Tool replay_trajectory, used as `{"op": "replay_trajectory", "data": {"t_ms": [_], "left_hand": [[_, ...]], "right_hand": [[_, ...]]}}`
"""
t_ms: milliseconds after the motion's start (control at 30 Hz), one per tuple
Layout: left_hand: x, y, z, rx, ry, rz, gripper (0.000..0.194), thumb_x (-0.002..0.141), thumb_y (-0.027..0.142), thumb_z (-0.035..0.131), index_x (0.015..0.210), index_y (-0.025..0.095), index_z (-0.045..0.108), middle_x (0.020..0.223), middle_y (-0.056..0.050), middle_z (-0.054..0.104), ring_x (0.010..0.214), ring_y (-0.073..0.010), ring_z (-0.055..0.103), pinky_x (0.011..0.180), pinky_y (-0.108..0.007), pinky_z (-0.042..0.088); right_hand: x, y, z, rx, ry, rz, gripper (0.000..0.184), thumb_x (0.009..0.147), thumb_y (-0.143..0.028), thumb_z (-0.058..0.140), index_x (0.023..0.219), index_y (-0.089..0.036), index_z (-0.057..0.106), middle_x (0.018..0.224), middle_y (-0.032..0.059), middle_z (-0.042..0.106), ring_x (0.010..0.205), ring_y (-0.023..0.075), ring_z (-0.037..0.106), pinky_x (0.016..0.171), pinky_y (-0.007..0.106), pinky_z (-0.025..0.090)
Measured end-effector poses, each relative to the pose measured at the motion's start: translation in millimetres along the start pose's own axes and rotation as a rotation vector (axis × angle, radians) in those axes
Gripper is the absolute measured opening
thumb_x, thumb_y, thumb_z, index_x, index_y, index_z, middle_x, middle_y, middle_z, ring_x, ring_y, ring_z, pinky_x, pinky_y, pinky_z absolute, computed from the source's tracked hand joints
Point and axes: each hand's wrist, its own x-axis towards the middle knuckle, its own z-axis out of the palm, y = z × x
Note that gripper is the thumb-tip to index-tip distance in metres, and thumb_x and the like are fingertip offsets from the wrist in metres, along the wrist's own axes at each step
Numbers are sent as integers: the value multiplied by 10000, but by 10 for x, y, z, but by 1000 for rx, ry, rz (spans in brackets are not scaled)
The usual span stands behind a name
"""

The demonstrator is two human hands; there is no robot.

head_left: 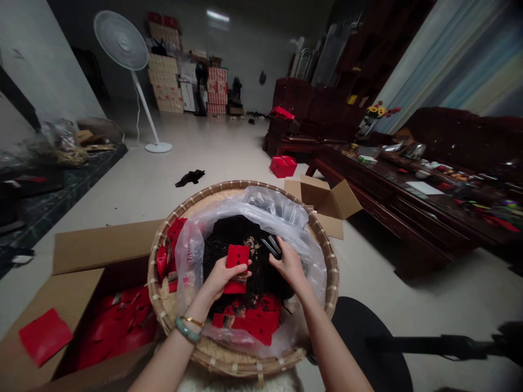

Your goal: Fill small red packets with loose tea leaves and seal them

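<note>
My left hand [223, 279] is closed around a red packet [237, 255], thumb across its front. In my right hand [288, 264] is a pair of dark tongs [270, 246], their tips pointing up and left. Both hands are over a clear plastic bag [192, 234] spread open in a round bamboo basket [333, 272]. Dark, loose, leaf-like material [235, 226] fills the bag. Several red packets [257, 322] lie on it at the near side. More red packets [163, 256] are tucked between bag and basket at the left.
A cardboard box [77, 288] of red packets stands at the left, a single packet [46, 336] on its flap. Behind the basket at the right is an open carton [321, 198] beside a dark wooden table [388, 201]. A black round base [363, 337] stands at the lower right.
</note>
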Motion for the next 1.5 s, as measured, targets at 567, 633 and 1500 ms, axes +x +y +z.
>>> {"op": "replay_trajectory", "data": {"t_ms": [567, 633, 1500], "left_hand": [[52, -10, 82, 139, -156, -77, 361, 559, 251, 791, 826, 96, 605, 677, -60, 665, 590, -205, 675, 534, -257, 509], [52, -23, 80, 141, -166, -78, 377, 553, 258, 801, 830, 94, 604, 696, -70, 672, 599, -206, 676, 529, -248, 508], [90, 93, 120, -181, -108, -50, 303, 807, 404, 586, 897, 117, 621, 772, -82, 704, 652, -166, 673, 639, -277, 546]], "right_hand": [[290, -375, -138, 671, -575, -84, 462, 685, -236, 674, 1136, -161, 607, 1184, 100, 618, 1101, 255, 568, 951, 446, 435], [283, -371, -109, 689, -551, -56, 439, 671, -213, 672, 1102, -154, 622, 1150, 106, 636, 1080, 258, 582, 919, 436, 460], [180, -456, -95, 783, -556, -47, 292, 662, -135, 614, 935, -178, 520, 987, 63, 679, 899, 189, 644, 723, 305, 508]]}}
